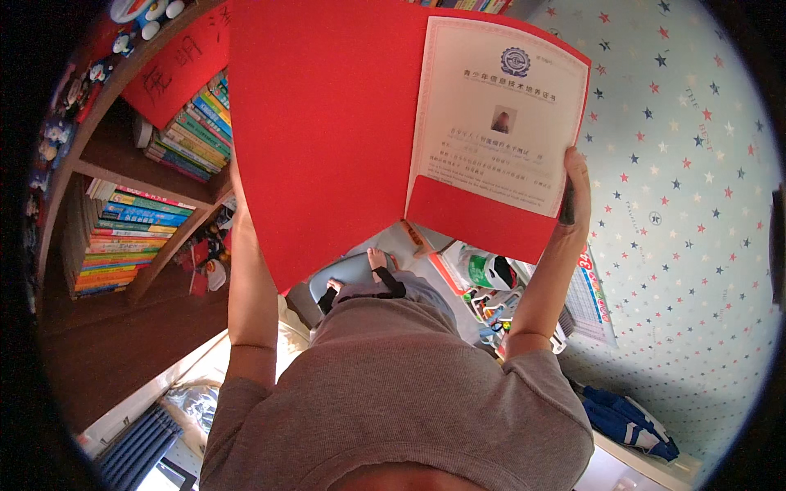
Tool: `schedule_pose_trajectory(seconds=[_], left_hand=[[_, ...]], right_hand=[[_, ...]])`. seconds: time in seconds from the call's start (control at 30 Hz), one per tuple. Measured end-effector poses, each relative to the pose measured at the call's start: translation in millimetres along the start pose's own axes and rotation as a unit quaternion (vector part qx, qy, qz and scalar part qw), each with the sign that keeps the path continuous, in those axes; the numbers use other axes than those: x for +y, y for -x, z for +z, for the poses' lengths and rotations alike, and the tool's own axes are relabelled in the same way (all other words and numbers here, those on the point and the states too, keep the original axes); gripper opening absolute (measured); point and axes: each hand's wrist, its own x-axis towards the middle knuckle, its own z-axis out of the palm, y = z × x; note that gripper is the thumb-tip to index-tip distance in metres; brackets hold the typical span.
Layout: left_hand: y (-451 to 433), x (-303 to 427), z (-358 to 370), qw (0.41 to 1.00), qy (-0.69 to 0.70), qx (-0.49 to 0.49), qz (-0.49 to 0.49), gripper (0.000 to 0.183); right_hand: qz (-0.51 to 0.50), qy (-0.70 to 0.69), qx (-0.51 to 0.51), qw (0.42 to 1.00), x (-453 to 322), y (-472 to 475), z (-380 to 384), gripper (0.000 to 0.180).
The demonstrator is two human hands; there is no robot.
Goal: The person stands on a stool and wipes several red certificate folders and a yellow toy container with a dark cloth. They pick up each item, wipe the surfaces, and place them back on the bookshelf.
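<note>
A red certificate folder (325,123) is held up, spread open, in front of my chest. Its right panel bears a printed certificate (457,116) with a crest, a small photo and writing, and its lower edge sits in a red pocket. At the left edge, my left hand (236,187) grips the cover from behind, with its fingers mostly hidden. My right hand (576,181) grips the right edge, with the thumb in front.
On the left stands a brown wooden bookshelf (104,319) with stacked books (132,233), figurines and a red paper bearing writing (175,67). My bare feet (377,258) rest on a blue stool (328,276). Star-patterned wallpaper (675,202) covers the right wall, beside desk clutter (491,307).
</note>
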Motion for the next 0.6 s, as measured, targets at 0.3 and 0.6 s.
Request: schedule_pose_trajectory(seconds=[0.3, 0.6], left_hand=[[15.4, -34.7, 88.9, 0.968, -0.027, -0.162, -0.188, 0.066], [-8.8, -9.6, 124.3, 0.980, -0.064, -0.135, -0.128, 0.060]], right_hand=[[0.040, 0.005, -0.031, 0.999, 17.3, -2.2, -3.6, 0.028], [-0.044, 0.169, -0.018, 0.985, 25.6, -13.5, 3.1, 0.027]])
